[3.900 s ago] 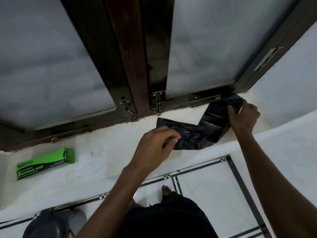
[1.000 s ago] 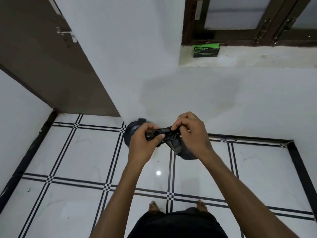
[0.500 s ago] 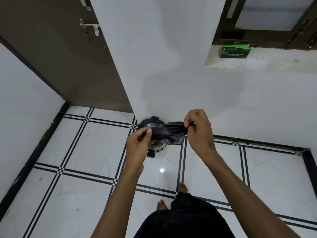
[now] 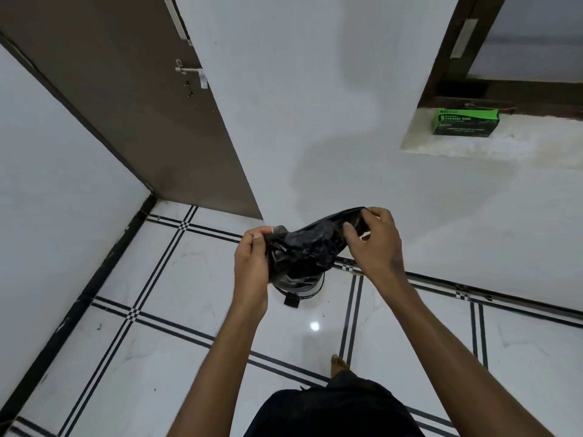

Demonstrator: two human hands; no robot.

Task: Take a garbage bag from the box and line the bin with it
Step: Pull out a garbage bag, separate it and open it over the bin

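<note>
While both hands pinch it from opposite ends, the crumpled black plastic garbage bag (image 4: 310, 247) hangs bunched in the air between them. The left hand (image 4: 252, 263) grips the bag's lower left end, thumb and fingers curled closed on a gathered wad of plastic; the right hand (image 4: 375, 244) holds the higher right end, its fingertips hooked over the top edge and its thumb pressed against the near side — so the bag slopes up from left to right. Most of the loose plastic sags below the line between the two grips. Directly beneath the bag, partly hidden by it, stands the small round bin (image 4: 299, 287) with a dark rim and a black foot pedal, on the glossy white tiled floor (image 4: 176, 279) crossed by thin black double lines, close to the white wall. Up on the pale stone window ledge (image 4: 536, 152) at the right — well apart from the hands — lies the green cardboard garbage-bag box (image 4: 465, 122). A brown door (image 4: 132, 99) with a metal latch stands at the left.
</note>
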